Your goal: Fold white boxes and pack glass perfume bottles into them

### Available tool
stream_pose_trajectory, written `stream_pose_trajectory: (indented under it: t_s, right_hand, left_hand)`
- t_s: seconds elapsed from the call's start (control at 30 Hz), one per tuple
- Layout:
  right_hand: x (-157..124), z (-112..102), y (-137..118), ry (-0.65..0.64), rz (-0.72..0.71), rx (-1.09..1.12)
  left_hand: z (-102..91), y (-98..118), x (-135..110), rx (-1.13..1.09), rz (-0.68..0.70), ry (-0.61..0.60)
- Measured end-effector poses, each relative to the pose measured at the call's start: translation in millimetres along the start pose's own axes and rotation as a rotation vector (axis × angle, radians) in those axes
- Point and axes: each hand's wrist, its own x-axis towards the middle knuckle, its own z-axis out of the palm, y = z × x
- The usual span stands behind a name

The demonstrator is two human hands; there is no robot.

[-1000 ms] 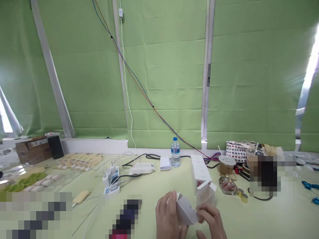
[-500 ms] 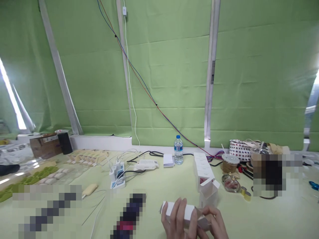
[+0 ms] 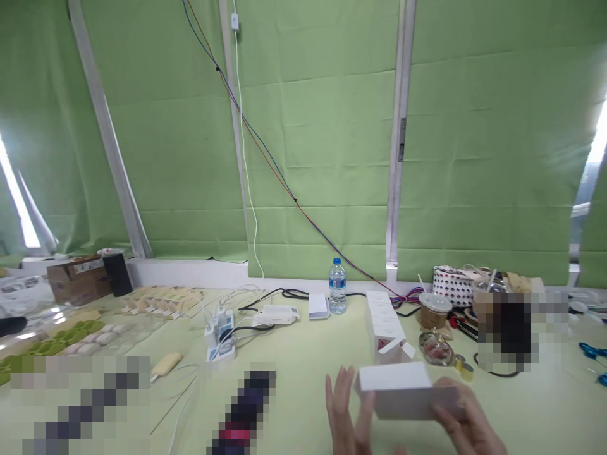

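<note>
A small white cardboard box (image 3: pixel 403 388) lies on its side above the table's front edge, held from the right by my right hand (image 3: pixel 467 420), whose fingers wrap its end. My left hand (image 3: pixel 346 414) is just to the left of the box with its fingers stretched upward and apart, touching the box's left end at most. Behind the box stands a row of like white boxes (image 3: pixel 382 319), the nearest one with its flaps up.
On the pale green table (image 3: pixel 294 354) are a water bottle (image 3: pixel 337 285), chargers and cables (image 3: pixel 220 328), a lidded cup (image 3: pixel 431 311), a glass dish (image 3: pixel 436 349), trays of green and pale pieces (image 3: pixel 52 344) at left, and blue scissors (image 3: pixel 595 354) at far right.
The box has turned from a half-folded shape into a closed oblong and moved right. My left hand has let go and spread; my right hand now carries it.
</note>
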Motion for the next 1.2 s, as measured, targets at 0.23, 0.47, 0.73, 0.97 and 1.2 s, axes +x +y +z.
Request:
stream_pose_trajectory:
  t_s: [0.23,0.47,0.73,0.97,1.2]
  right_hand:
    - [59,-46,-32,0.241,0.228,-0.08]
    - [95,-48,-21,-0.063,0.044,-0.054]
    - [121,-41,-42,-0.416,-0.079,-0.173]
    - [125,-23,-53,-0.577,-0.178,-0.362]
    - [118,-10,-59,-0.686,-0.262,-0.546]
  left_hand:
    - [23.2,-14,5,-0.231,-0.546,-0.422]
    - [34.8,-3,32,-0.274,-0.532,-0.665]
    - [25.9,-23,44,-0.458,-0.587,-0.761]
    - [18.1,-23,40,-0.475,-0.522,-0.752]
    - [18.3,-23,39,-0.46,-0.476,-0.76]
